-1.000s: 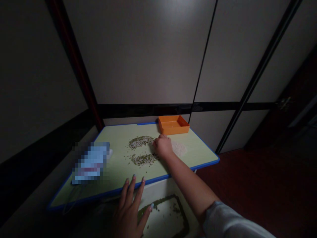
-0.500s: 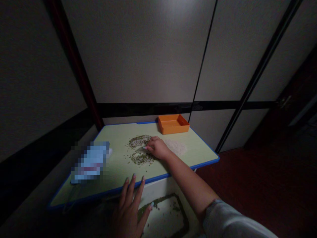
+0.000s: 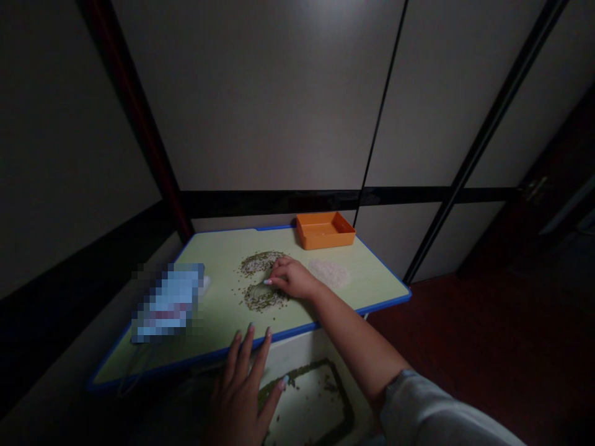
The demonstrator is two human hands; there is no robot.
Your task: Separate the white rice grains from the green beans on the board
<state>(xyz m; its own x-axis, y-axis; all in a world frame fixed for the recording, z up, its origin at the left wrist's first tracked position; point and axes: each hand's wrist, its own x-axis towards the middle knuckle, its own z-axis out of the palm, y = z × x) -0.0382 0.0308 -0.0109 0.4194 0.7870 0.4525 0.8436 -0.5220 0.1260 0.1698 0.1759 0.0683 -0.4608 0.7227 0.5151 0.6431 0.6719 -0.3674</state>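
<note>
At frame centre the right hand [image 3: 292, 277], fingers curled (whether clamped on anything, I cannot tell), meets an upper patch [image 3: 258, 263] and lower patch [image 3: 264, 300] of mixed grains, seemingly not yet separated, while a pale pile [image 3: 331, 272] lies apart rightward and the left hand [image 3: 244, 393], lower centre, spreads its fingers.

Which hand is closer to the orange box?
Right. The right hand is in front of the orange box, a little left; the left hand is farther off, by the near edge of the table.
</note>
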